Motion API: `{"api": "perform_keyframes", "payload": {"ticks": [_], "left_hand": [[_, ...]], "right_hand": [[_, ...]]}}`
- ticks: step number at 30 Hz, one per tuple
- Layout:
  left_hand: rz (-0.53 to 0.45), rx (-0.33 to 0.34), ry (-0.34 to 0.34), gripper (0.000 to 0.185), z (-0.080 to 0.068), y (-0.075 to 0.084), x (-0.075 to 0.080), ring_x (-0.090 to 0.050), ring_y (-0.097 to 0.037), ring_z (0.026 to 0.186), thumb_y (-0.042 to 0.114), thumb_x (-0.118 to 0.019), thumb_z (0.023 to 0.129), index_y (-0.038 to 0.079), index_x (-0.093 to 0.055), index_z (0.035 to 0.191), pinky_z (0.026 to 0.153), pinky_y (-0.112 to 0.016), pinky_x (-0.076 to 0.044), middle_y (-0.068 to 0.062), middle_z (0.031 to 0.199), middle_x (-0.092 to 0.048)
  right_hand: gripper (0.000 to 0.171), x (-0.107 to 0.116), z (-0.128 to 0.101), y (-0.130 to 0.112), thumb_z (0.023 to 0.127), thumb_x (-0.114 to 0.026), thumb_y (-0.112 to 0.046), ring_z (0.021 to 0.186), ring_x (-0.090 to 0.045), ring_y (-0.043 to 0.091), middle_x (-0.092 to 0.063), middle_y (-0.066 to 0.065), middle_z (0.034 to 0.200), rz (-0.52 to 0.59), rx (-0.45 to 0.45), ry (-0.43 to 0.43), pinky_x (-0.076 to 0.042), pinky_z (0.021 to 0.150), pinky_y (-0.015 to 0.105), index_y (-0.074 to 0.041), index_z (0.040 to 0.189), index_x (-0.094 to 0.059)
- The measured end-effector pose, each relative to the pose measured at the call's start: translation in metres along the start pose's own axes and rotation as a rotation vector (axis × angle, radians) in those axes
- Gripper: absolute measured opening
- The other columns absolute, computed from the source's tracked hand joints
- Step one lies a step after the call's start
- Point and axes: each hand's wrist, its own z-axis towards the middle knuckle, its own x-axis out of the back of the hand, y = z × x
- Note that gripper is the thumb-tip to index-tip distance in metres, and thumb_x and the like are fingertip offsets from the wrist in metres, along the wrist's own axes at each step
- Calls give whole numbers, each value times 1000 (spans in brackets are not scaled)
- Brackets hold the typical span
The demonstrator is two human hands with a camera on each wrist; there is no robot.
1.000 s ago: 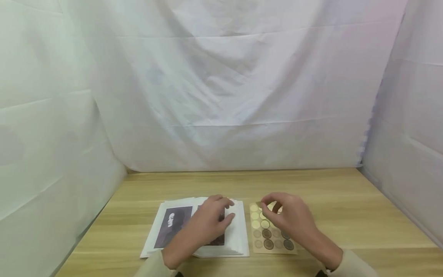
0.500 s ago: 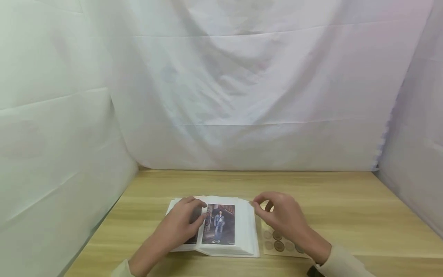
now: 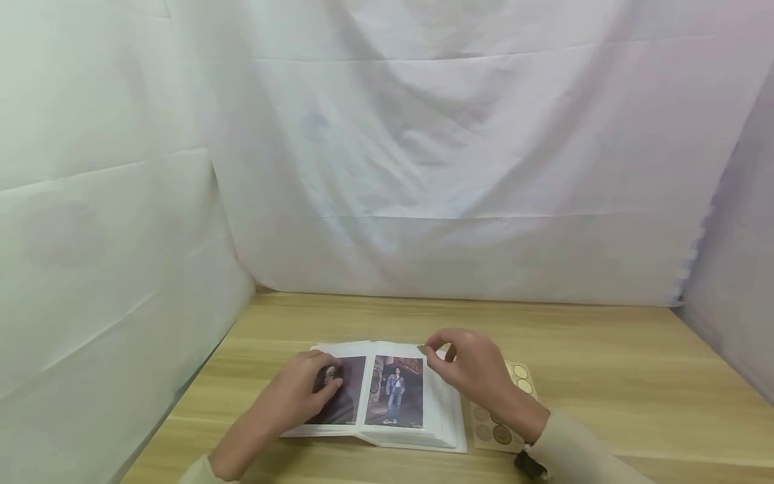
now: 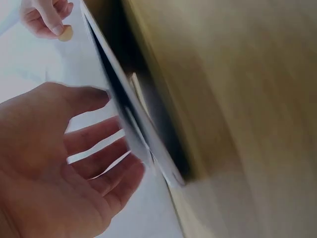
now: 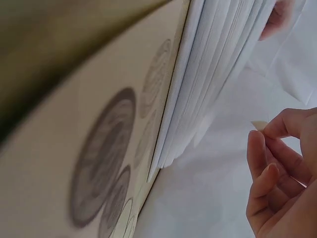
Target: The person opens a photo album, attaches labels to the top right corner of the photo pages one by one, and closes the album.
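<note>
An open photo album [image 3: 446, 417] with white pages lies on the table, a dark photo [image 3: 349, 390] on its left page. On the right page is a photo of a person in denim [image 3: 394, 392]. My left hand [image 3: 302, 388] rests on the left page with relaxed, slightly bent fingers, partly covering the dark photo. Above the right page's upper right corner, my right hand [image 3: 474, 363] pinches a small round gold sticker [image 5: 258, 125] between thumb and forefinger. Partly hidden under the right forearm is a sheet of round stickers [image 3: 484, 444], right of the album.
The wooden table [image 3: 605, 376] extends right and behind the album. White cloth [image 3: 423, 168] hangs at the back and both sides. A dark band [image 3: 531, 465] is on my right wrist.
My left hand has moved left, from the right page to the left page, uncovering the denim photo. My right hand has carried the sticker left, from over the sheet to above the album. The view has turned.
</note>
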Motion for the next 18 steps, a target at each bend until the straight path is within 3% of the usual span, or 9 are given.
{"api": "perform_keyframes", "payload": {"ticks": [6, 18], "left_hand": [[-6, -90, -26, 27, -3, -2, -3, -73, -22, 108, 19, -83, 95, 7, -77, 118, 94, -45, -62, -5, 117, -78], [-36, -82, -46, 30, -2, 8, -5, -72, -25, 116, 18, -80, 96, 4, -76, 122, 102, -48, -61, -8, 124, -76]], "right_hand": [[6, -12, 11, -2, 92, -85, -21, 61, -60, -9, -79, -15, 84, -3, -1, -26, -43, 49, 15, -25, 91, -81], [5, -18, 36, -5, 96, -79, -24, 59, -59, -9, -76, -13, 76, -28, 38, -112, -46, 49, 17, -27, 93, -82]]}}
